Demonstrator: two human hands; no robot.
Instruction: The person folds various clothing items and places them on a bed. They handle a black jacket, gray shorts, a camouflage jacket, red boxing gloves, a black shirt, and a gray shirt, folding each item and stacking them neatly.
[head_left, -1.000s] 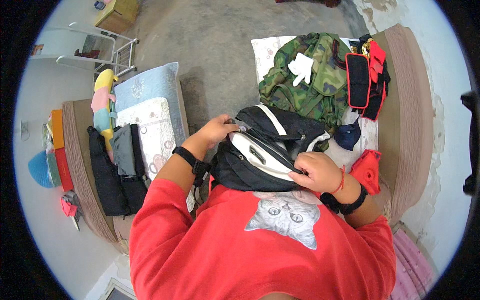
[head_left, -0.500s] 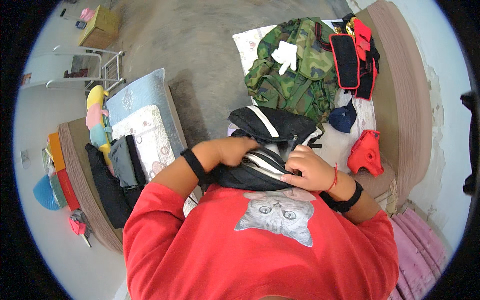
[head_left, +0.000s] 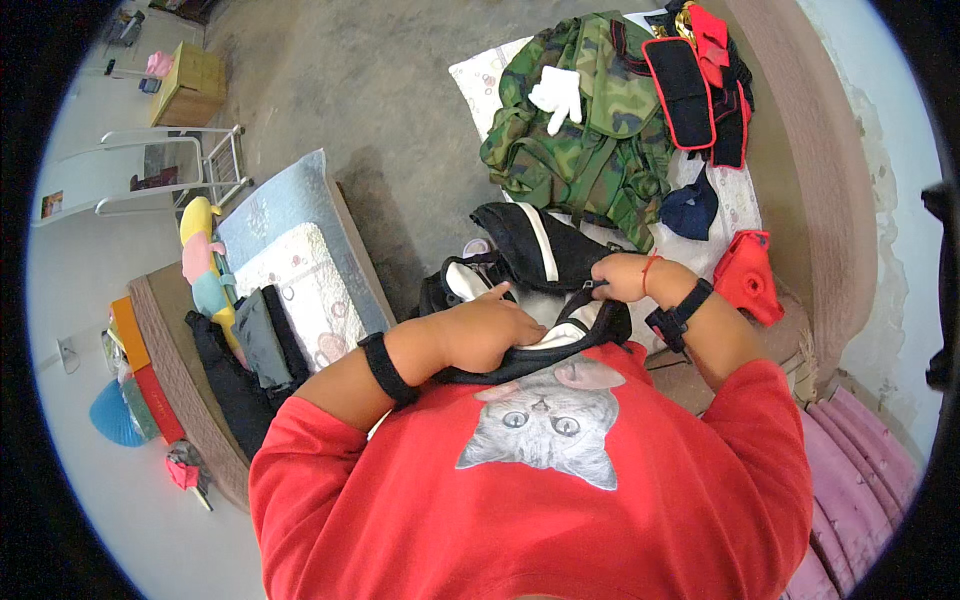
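A black bag (head_left: pixel 515 375) with white trim and a pale lining lies against my front, its mouth spread open. A black flap with a white stripe (head_left: pixel 537 240) rises from its far side. My left hand (head_left: pixel 488 332) grips the bag's left edge, thumb on the far side and fingertips over the pale lining. At the right edge of the opening, my right hand (head_left: pixel 622 278) pinches the rim with bent fingers. The depth of the bag is partly hidden by my left hand. I wear black bands on both wrists, and a red string on the right.
Beyond the bag lie a camouflage backpack (head_left: pixel 610 150), a white glove (head_left: pixel 557 98), black red-edged straps (head_left: pixel 683 95) and a navy cap (head_left: pixel 690 208). A red item (head_left: pixel 748 278) sits to the right. Leftward are folded dark clothes (head_left: pixel 245 350), a blue-grey mat (head_left: pixel 275 210) and a plush toy (head_left: pixel 208 275).
My left hand has moved right and nearer, onto the edge of the bag. My right hand has shifted right and away from me, and the mouth has spread wider.
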